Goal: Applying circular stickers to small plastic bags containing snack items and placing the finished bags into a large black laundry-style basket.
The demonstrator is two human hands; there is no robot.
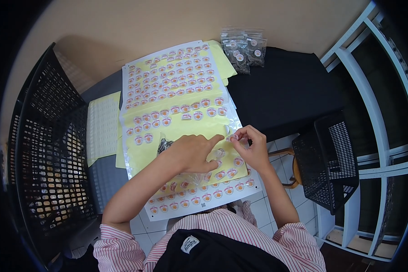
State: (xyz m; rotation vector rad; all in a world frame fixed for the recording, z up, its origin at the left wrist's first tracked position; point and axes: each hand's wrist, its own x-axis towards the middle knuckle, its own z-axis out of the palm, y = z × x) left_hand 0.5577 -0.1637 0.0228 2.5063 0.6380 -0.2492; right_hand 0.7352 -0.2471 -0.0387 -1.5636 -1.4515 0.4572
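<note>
My right hand (253, 148) pinches a small round sticker (231, 138) between thumb and fingertips, above the right side of the yellow backing sheet (177, 132). Beside it my left hand (188, 153) points its index finger toward that sticker, the thumb held apart. Under the left hand lies a clear plastic bag (165, 144) with dark contents, mostly covered by the hand. Round orange-and-pink stickers stay in rows on the yellow sheet, with bare patches between them. A white sticker sheet (233, 196) shows below it, and another full sheet (167, 75) spreads farther back.
Filled clear bags with round stickers (245, 52) stand at the back on the black cloth (290, 90). A tall black basket (54, 149) is at the left, beside a yellowish sheet (104, 127). A black crate (326, 163) sits on a wooden stool (294, 170) at right, near white shelving (371, 113).
</note>
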